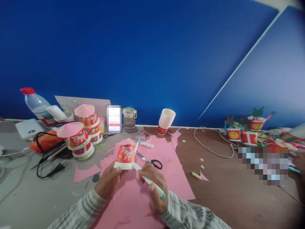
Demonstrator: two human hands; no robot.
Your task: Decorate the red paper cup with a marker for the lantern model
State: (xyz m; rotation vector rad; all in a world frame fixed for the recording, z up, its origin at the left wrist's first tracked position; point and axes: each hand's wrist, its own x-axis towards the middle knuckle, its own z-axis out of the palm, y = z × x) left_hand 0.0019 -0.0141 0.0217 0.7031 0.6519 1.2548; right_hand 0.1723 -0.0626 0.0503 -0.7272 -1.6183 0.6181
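Note:
My left hand [110, 179] grips a red and white paper cup [126, 156], turned upside down, by its rim. A white marker [151, 182] with a green end lies in the closed fingers of my right hand [154, 187], its tip at the white band of the cup. Under both hands spreads pink paper [171, 165]. Just beyond the right hand lie scissors [143, 156] with black handles. A capped white marker [145, 144] rests behind them on the paper, and a slim white stick with a teal end [137, 143] stands by the cup.
At left are stacked cup towers with pink cone tops [71, 129], a red-capped bottle [38, 106] and a black plug cable [53, 171]. A glass jar [129, 120] and nested paper cups [166, 121] stand at the back. Cup crafts [233, 134] and another person's hand [299, 160] are at right.

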